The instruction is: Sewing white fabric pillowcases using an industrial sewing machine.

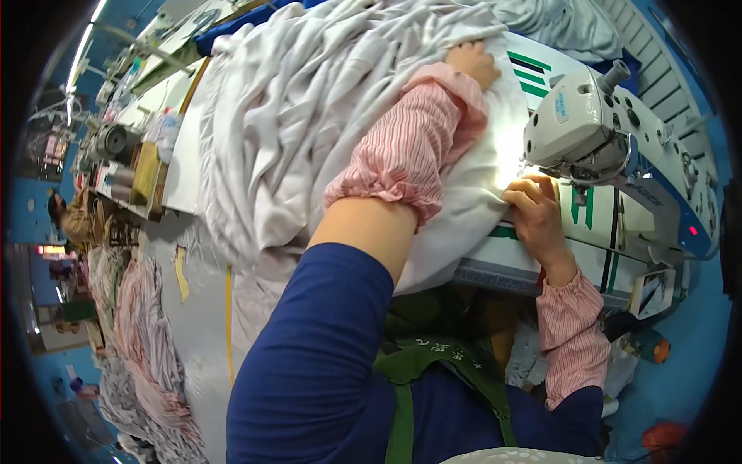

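A large white cloth (301,116) lies in loose folds over the sewing table, its right edge running up to the sewing machine (568,116). My left hand (474,63) reaches across and rests on the cloth's far right part, fingers laid over it. Close beside the lit needle area, my right hand (539,216) has bent fingers closed at the cloth's edge; the fingertips are partly hidden under the machine head. Striped pink sleeve covers (410,139) are on both forearms.
Green tape strips (529,69) mark the white tabletop, and a ruler strip (495,274) runs along its near edge. Grey cloth (564,27) is heaped behind the machine. Piled pinkish and grey cloth (147,340) lies at left. Farther left, a person (77,216) is near other machines.
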`<state>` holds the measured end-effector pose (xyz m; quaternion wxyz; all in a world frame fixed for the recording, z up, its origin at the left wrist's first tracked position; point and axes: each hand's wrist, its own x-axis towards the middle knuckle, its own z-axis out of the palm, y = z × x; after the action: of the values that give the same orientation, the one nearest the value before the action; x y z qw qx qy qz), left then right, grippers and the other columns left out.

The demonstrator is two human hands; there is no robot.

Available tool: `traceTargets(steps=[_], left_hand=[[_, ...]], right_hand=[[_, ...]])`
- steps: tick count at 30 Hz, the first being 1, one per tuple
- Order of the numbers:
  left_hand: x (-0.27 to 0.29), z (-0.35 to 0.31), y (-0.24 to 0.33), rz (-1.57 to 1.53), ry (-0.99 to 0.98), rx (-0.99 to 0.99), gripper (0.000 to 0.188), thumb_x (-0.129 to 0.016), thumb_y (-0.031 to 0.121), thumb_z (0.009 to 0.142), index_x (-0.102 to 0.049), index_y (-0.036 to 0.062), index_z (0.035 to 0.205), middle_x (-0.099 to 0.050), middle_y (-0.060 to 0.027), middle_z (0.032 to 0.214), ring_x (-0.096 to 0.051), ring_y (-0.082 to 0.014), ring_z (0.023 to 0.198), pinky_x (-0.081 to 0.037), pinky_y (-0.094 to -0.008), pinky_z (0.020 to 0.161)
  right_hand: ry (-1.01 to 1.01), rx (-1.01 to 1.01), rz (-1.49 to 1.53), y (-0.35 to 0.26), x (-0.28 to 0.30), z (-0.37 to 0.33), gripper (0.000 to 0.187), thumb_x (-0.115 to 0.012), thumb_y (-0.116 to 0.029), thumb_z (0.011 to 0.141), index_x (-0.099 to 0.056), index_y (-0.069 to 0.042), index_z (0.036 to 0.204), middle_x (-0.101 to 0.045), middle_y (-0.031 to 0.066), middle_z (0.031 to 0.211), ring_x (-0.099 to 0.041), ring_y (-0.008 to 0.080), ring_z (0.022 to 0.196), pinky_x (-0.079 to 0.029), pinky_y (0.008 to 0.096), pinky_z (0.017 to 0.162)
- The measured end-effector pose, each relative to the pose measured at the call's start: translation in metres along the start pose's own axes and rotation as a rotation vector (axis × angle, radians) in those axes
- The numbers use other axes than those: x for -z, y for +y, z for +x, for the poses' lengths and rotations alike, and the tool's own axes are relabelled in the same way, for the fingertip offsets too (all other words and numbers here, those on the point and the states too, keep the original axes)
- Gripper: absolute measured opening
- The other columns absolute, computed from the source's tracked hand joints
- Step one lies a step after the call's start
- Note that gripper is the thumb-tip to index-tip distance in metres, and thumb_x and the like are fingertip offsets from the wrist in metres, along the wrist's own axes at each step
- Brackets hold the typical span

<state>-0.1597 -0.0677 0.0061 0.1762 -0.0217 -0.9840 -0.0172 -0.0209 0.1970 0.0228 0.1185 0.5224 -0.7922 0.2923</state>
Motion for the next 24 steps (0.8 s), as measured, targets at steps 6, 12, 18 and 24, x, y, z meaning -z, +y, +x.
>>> traceTargets(steps=[6,12,18,24], left_hand=[[0.118,-0.144,-0.004,-0.254,-0.303,-0.325,0.035,-0.062,0.037,0.09,-0.069,0.0067,0.106,-0.066,-0.0165,0.106,-0.063,-0.0338,0.097,-0.05,-0.0406,0.085],[0.222,-0.449,-0.118,-0.828,0.408,0.763,0.027,-0.066,0.007,0.087,-0.067,-0.001,0.112,-0.07,-0.0044,0.103,-0.064,-0.0118,0.092,-0.05,-0.0269,0.077],[0.152,-0.56,-0.167,-1.496,0.59,1.252,0.033,-0.063,0.038,0.093,-0.064,0.0102,0.111,-0.066,0.0003,0.097,-0.061,-0.0118,0.081,-0.05,-0.03,0.07],[0.139,-0.539,-0.17,-1.426,0.427,1.439,0.033,-0.067,0.038,0.09,-0.065,0.0072,0.102,-0.066,0.0009,0.09,-0.061,-0.0118,0.076,-0.048,-0.0282,0.065]], right_hand=[[-0.27,0.23,0.015,-0.062,-0.005,0.004,0.032,-0.071,-0.009,0.059,-0.061,-0.005,0.089,-0.061,0.0088,0.088,-0.057,0.0285,0.083,-0.045,0.0379,0.085],[-0.413,0.39,0.071,-0.113,-0.017,-0.006,0.047,-0.077,-0.014,0.061,-0.06,-0.006,0.105,-0.058,0.0085,0.097,-0.055,0.0287,0.088,-0.047,0.0386,0.079],[-0.414,0.521,0.011,-0.154,-0.046,0.0,0.057,-0.078,-0.022,0.068,-0.056,-0.009,0.12,-0.057,0.0076,0.106,-0.054,0.0291,0.09,-0.046,0.0386,0.081],[-0.439,0.384,-0.021,-0.172,-0.047,0.009,0.05,-0.076,-0.02,0.071,-0.058,-0.007,0.116,-0.057,0.0099,0.108,-0.055,0.0297,0.093,-0.046,0.0392,0.082]])
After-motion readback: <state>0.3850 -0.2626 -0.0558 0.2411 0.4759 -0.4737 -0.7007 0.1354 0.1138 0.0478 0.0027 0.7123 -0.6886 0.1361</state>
